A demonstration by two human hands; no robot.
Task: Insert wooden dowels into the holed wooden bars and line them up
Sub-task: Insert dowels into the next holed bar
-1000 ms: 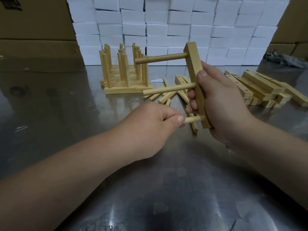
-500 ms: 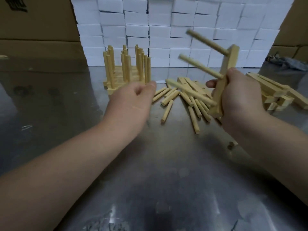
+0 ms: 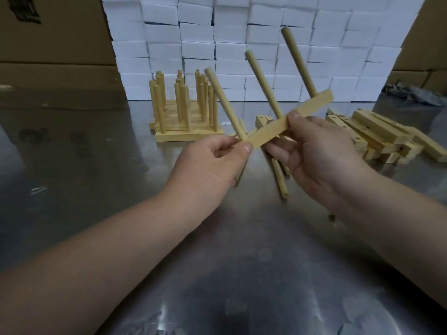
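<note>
Where the brushed steel table (image 3: 242,274) fills the near and middle ground, a wall of white boxes (image 3: 242,44) rises along its far edge, with brown cardboard cartons (image 3: 48,44) to the left and right of it. On the far left-centre of the table stands a block of finished bars (image 3: 183,136) laid side by side, their dowels pointing straight up. To the far right lies a loose pile of holed wooden bars (image 3: 377,134), some stacked across others, and beyond it a crumpled grey material (image 3: 416,94).

Both forearms reach in from the near edge. The right hand (image 3: 314,153) grasps the middle of a held bar (image 3: 302,114), thumb on top and fingers curled beneath. The left hand (image 3: 210,165) pinches that bar's near-left end between thumb and fingers. The bar hangs in the air above the table, between the finished block and the pile, and slopes upward toward the far right. Three dowels (image 3: 263,83) are seated in it and lean up and to the left, roughly parallel.

Beneath the hands, loose dowels (image 3: 280,182) lie scattered on the steel, partly hidden.
</note>
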